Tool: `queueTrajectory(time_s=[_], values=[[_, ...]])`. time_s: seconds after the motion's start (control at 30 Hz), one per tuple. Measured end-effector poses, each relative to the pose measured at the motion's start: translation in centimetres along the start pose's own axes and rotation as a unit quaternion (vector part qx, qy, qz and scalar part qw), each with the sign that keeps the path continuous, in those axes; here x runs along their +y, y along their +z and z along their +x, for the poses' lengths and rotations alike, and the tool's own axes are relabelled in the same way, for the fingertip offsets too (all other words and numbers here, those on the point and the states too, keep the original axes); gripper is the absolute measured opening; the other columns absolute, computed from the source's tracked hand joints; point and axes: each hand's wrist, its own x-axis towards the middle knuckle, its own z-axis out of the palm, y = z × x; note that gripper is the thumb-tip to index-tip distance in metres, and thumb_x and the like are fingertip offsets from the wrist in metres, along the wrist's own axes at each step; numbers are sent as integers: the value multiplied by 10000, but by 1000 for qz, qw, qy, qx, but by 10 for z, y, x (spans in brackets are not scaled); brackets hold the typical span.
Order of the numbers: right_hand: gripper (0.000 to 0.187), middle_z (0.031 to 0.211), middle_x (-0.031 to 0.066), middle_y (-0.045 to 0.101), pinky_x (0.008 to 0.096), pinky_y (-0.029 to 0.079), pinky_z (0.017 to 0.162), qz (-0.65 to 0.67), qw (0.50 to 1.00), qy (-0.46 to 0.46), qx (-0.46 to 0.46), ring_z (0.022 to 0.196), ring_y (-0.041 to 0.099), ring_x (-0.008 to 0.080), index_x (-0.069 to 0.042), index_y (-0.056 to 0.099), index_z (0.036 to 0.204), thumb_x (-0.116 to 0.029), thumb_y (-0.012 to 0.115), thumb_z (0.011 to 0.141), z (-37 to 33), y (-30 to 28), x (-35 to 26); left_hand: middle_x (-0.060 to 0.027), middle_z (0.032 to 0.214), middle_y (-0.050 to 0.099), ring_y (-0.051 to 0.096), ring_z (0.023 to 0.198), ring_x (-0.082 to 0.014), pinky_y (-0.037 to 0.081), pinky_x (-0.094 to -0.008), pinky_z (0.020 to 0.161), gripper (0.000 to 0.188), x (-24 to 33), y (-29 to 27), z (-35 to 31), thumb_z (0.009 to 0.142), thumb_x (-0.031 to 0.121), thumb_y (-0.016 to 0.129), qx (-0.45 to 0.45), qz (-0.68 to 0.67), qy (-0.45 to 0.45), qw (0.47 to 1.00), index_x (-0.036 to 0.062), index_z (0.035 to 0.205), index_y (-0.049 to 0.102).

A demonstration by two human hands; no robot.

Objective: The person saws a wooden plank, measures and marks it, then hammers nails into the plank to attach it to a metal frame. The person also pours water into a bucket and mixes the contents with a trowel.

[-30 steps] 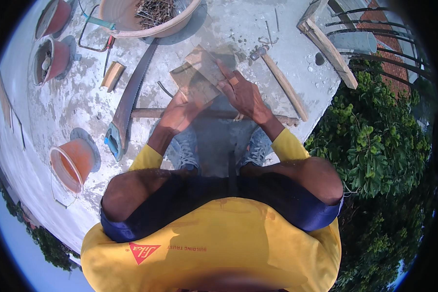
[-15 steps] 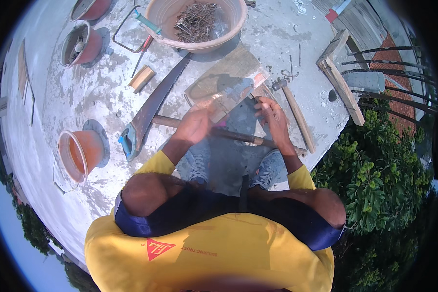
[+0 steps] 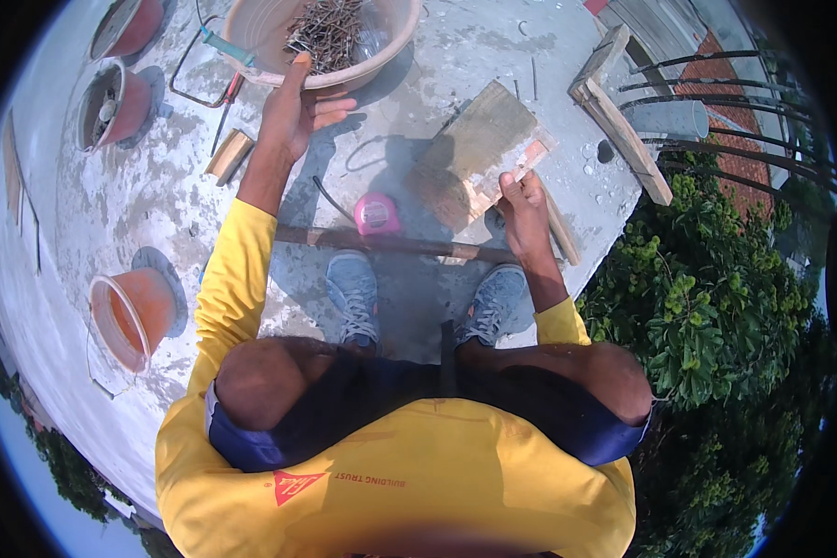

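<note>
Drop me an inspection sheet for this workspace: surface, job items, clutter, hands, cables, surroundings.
Surface: grey concrete, patchy and stained.
Job items: wooden board, held at its lower right; basin containing nails.
Clutter: pink tape measure, long pole, wood offcut, orange bucket.
Left hand: open, fingers spread, overlapping the basin's near rim; contact unclear.
Right hand: gripping the board.
Cables: no definite one; short dark curved piece beside the tape measure, material unclear.
Surroundings: green foliage beyond the slab's right edge.
</note>
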Motion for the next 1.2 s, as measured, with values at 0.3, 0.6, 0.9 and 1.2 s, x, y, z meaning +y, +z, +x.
queueTrajectory(time_s=[0.3,0.6,0.9,1.2], values=[[400,885,66,682,385,490,731,-360,931,-7,-54,819,636,176,3,646,1281,-347,577,1103,3,0,-18,-180,860,736,668,537,-218,446,-282,423,238,8,-42,-34,1043,193,565,76,81,-48,993,-26,1113,628],[381,872,226,699,459,513,711,-500,858,-64,-95,799,696,387,-9,594,1328,-301,595,1083,10,31,-25,-78,871,699,642,731,-117,507,-263,653,514,33,-65,-88,996,339,748,285,465,224,807,-78,1274,633],[385,1052,299,691,530,521,727,-573,799,-161,-87,871,674,501,-25,564,1388,-246,606,1076,11,41,-16,-54,957,719,676,852,-122,536,-268,740,266,96,-11,-1,1115,145,538,-60,597,259,757,-19,1248,699],[440,969,303,717,514,547,766,-561,816,-75,-115,907,717,461,-16,568,1429,-244,637,1059,18,40,-16,-95,1083,721,687,969,-158,546,-287,823,348,89,-6,36,1116,237,553,-56,633,258,727,-15,1329,664]])
